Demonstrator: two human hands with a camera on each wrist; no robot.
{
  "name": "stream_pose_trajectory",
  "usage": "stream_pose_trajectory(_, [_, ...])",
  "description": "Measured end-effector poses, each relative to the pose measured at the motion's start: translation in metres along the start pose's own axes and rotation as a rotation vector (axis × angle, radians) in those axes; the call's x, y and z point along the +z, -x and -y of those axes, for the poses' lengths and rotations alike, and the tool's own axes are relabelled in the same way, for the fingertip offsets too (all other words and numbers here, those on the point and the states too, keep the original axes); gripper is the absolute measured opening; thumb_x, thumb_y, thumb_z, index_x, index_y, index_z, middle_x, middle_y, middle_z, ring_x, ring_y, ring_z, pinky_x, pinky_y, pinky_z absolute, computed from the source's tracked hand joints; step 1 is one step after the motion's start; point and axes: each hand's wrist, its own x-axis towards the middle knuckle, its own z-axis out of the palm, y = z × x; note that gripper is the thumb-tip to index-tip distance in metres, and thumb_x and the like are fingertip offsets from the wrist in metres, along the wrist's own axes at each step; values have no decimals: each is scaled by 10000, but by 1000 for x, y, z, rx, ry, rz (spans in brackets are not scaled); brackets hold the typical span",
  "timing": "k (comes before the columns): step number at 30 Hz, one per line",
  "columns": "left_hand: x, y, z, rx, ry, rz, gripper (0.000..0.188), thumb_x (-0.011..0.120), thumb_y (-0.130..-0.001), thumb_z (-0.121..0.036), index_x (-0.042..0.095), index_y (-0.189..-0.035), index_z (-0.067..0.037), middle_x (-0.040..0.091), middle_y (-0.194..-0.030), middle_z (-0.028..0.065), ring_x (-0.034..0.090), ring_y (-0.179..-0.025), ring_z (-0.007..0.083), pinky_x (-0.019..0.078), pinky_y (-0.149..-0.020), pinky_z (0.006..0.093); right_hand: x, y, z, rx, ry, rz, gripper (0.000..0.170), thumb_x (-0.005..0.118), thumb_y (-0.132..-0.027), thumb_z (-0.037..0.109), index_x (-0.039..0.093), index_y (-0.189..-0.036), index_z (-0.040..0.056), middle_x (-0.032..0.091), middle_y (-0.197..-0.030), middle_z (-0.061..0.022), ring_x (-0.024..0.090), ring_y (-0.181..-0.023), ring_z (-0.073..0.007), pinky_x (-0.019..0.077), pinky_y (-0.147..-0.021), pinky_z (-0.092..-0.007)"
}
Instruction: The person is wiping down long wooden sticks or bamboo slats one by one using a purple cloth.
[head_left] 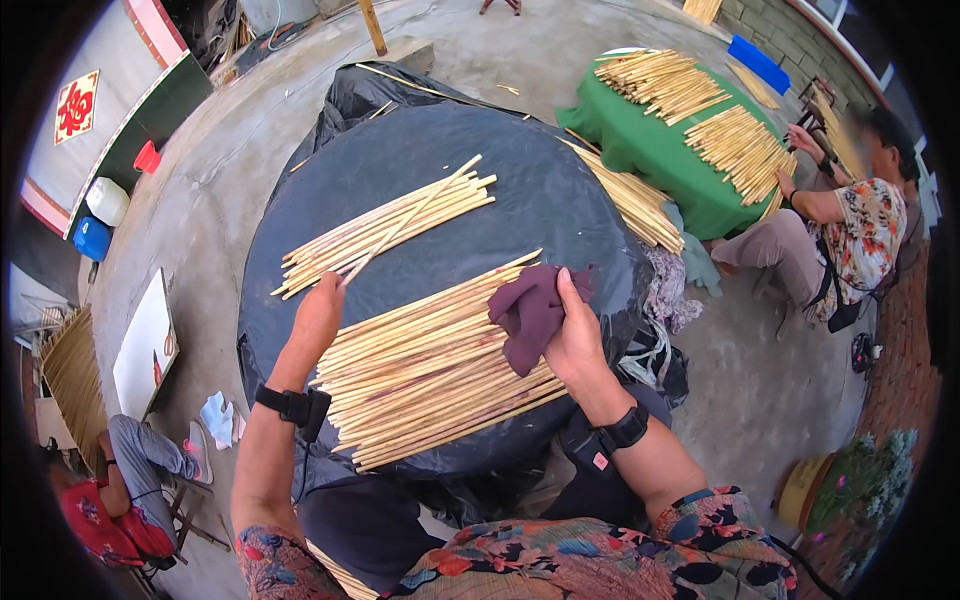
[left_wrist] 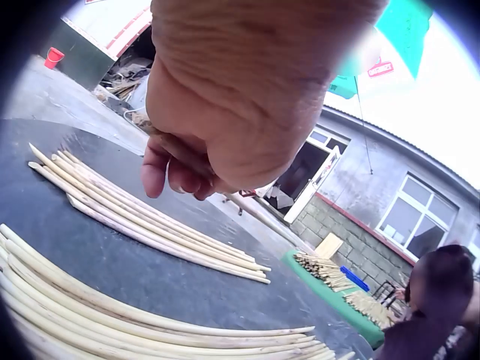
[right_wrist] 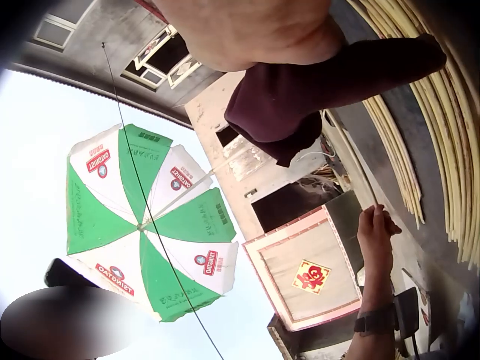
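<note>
My left hand (head_left: 318, 312) grips one end of a pale yellow stalk (head_left: 415, 215), whose length slants up and away over a small bundle of similar stalks (head_left: 370, 238). In the left wrist view the curled fingers (left_wrist: 154, 176) wrap round it. My right hand (head_left: 578, 340) holds a crumpled dark purple cloth (head_left: 528, 318), thumb up along its edge; the cloth hangs over the right ends of a larger layer of stalks (head_left: 420, 370). In the right wrist view the cloth (right_wrist: 281, 105) droops below the hand, apart from the held stalk.
Both stalk groups lie on a round table covered in black plastic (head_left: 450, 140). More stalks (head_left: 630, 200) lie at its right edge. Beyond, a person (head_left: 860, 220) sits at a green-covered table (head_left: 600, 110) with stalks. Another person (head_left: 110, 510) sits at lower left, near a white board (head_left: 145, 345).
</note>
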Motion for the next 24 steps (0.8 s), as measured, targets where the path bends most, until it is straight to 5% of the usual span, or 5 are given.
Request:
stream_pose_trajectory(8, [-9,93,-136,80,592,232,106,391,-899,-99,463,-894,-21,441,-612,12,401,-510,74,337,-466,226,19,22,-31,153,-131,407,413,413,-897,369,435,-1148,42,519,-1095,-96,494,-1035,-212,386,-904,-368])
stream_pose_trajectory(11, [19,111,-147,180,573,31,124,413,-852,-34,473,-953,4,480,-646,65,426,-555,132,368,-515,268,27,42,-42,85,-84,433,372,520,-861,267,435,-1142,40,537,-1058,-97,523,-987,-200,424,-859,-338])
stream_pose_trajectory(15, [11,128,-160,27,631,238,145,398,-827,0,491,-935,25,532,-721,134,497,-639,198,411,-606,301,13,45,-59,79,96,259,257,571,-827,177,493,-1033,46,562,-884,-29,543,-804,-117,458,-715,-261])
stream_pose_trajectory(19, [39,140,-158,153,617,-11,135,391,-831,2,493,-919,20,503,-683,96,457,-585,155,385,-549,285,19,45,-67,60,78,111,101,598,-805,158,548,-841,78,540,-714,19,505,-604,-54,427,-527,-198])
stream_pose_trajectory(24, [37,160,-157,-3,722,67,108,397,-868,-47,487,-898,7,472,-638,71,434,-568,150,386,-546,289,20,39,-60,-37,102,100,80,582,-811,157,550,-828,86,525,-680,31,488,-576,-54,416,-518,-197])
